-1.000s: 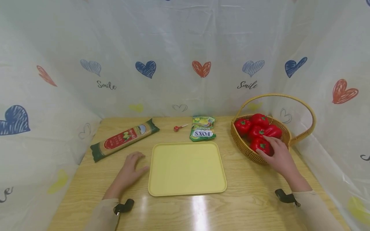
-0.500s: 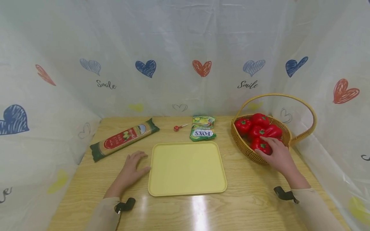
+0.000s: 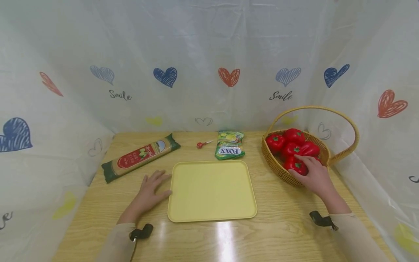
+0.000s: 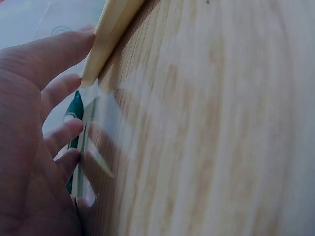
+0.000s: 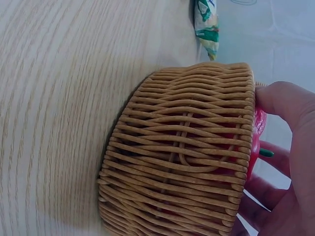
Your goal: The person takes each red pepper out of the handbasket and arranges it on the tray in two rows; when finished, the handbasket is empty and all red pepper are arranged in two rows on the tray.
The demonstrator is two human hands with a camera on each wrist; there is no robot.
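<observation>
In the head view, my right hand (image 3: 315,178) reaches over the near rim of the wicker basket (image 3: 278,169). Its thumb and fingers curl round the nearest red bell pepper (image 3: 295,165), which still sits in the basket among several others. The right wrist view has the thumb by the basket rim, with the pepper's green stem (image 5: 266,153) near the fingers. My left hand (image 3: 148,193) lies at the left edge of the yellow tray (image 3: 212,191), fingers spread. In the left wrist view, its thumb and a fingertip touch the tray rim (image 4: 110,39).
A spaghetti packet (image 3: 140,158) lies slanted at the back left. Behind the tray are a red lollipop (image 3: 200,145) and a green Fox's sweet bag (image 3: 230,145). The basket's tall handle (image 3: 314,107) arches above the peppers. White sheeting (image 3: 203,43) surrounds the table.
My left hand has shifted slightly right, up to the tray's edge, with its fingers spread a little more. The right hand moved barely and stays at the same pepper.
</observation>
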